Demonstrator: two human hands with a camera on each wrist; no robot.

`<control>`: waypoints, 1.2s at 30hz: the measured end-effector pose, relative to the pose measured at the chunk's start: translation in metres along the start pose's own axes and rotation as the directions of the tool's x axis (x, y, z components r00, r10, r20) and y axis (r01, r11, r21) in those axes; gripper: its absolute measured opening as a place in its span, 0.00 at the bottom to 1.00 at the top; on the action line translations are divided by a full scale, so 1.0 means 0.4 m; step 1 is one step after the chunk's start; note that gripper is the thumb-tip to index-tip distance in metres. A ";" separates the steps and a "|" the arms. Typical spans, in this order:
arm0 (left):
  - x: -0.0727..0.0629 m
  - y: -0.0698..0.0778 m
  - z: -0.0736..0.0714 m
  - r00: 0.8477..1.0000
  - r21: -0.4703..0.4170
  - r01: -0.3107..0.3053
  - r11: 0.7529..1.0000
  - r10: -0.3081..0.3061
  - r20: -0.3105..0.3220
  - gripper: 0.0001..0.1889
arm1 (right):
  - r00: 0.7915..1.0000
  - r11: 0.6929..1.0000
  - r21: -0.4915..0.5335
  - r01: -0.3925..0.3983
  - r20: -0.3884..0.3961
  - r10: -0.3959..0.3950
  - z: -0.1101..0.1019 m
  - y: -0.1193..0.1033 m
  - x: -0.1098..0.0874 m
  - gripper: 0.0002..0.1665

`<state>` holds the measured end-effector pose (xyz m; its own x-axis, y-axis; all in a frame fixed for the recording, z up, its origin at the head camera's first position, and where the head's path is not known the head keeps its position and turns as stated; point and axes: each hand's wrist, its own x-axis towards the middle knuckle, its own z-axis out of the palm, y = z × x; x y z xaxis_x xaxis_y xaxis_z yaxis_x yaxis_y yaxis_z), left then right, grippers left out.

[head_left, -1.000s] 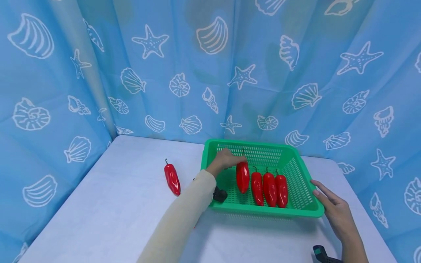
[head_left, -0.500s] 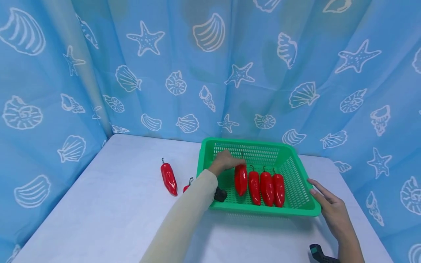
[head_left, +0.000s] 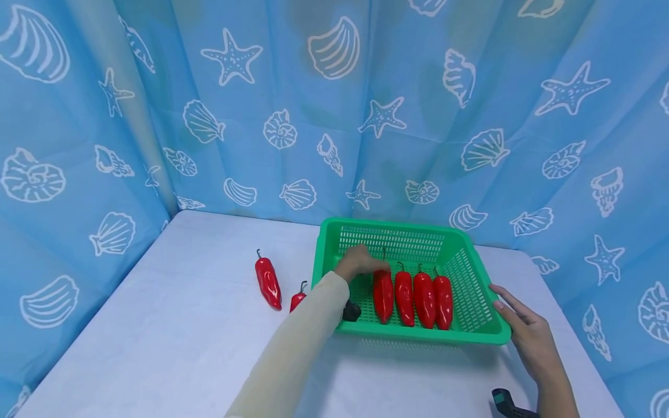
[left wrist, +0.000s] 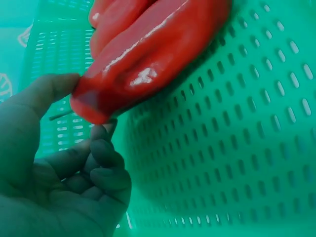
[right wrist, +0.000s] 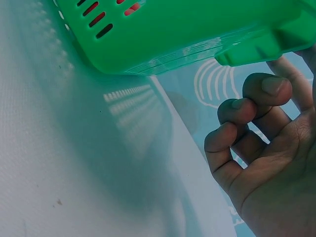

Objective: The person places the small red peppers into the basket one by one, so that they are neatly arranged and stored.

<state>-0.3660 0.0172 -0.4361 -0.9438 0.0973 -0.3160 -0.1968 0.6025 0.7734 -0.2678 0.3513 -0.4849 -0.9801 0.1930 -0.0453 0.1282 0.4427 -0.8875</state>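
My left hand [head_left: 362,260] reaches into a green plastic basket [head_left: 418,335] and pinches a long red pepper [head_left: 383,297] near its stem end. In the left wrist view, the thumb touches one side of that pepper's top [left wrist: 143,69], with a fingertip right under the other side. The pepper lies at the left of a row of three more red peppers [head_left: 424,299] on the basket floor. My right hand [head_left: 530,331] holds the basket's right rim between thumb and index finger; its other fingers [right wrist: 221,137] curl loosely below the rim.
Left of the basket, one red pepper [head_left: 269,284] lies on the white-covered table [head_left: 157,325]. Another red pepper [head_left: 297,299] is partly hidden by my left sleeve [head_left: 292,342]. A blue curtain [head_left: 334,116] with shell prints stands behind the table and at both sides.
My left hand has lowered the pepper into the basket, beside the row of three. The right hand stays at the rim. The head view has shifted slightly.
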 end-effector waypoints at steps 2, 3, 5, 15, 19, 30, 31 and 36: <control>0.000 -0.001 0.003 1.000 0.006 0.004 1.000 -0.004 0.001 0.21 | 1.000 1.000 0.003 0.003 0.001 -0.003 0.000 0.000 -0.002 0.41; 0.000 0.000 0.004 1.000 0.009 0.004 1.000 -0.004 0.004 0.21 | 1.000 1.000 0.005 0.005 0.002 -0.005 0.001 0.000 -0.002 0.41; 0.001 0.000 0.006 1.000 0.021 0.004 1.000 -0.004 0.007 0.21 | 1.000 1.000 0.005 0.008 0.005 -0.008 0.003 0.001 -0.004 0.41; 0.014 -0.011 0.017 0.999 0.139 0.017 0.990 -0.023 0.044 0.19 | 0.999 1.000 -0.004 -0.030 0.024 0.030 0.010 0.002 -0.004 0.42; 0.008 -0.010 0.010 0.997 0.130 0.027 0.991 -0.036 0.062 0.21 | 0.999 0.999 -0.006 -0.035 0.023 0.035 0.012 -0.001 -0.006 0.42; -0.010 0.026 -0.041 0.998 0.098 0.008 0.995 -0.015 0.062 0.21 | 1.000 1.000 -0.003 0.011 0.012 -0.011 0.006 -0.001 -0.002 0.41; -0.010 0.031 -0.047 0.998 0.077 0.008 0.997 -0.012 0.062 0.20 | 1.000 1.000 -0.001 0.012 0.013 -0.012 0.005 -0.001 -0.002 0.41; -0.022 0.050 -0.072 0.997 0.028 -0.045 0.999 0.043 0.067 0.19 | 1.000 1.000 -0.017 0.005 0.011 -0.005 -0.001 0.002 -0.003 0.41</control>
<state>-0.3693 0.0056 -0.4021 -0.9314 0.1762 -0.3185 -0.1464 0.6198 0.7710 -0.2663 0.3519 -0.4852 -0.9824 0.1809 -0.0462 0.1259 0.4589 -0.8795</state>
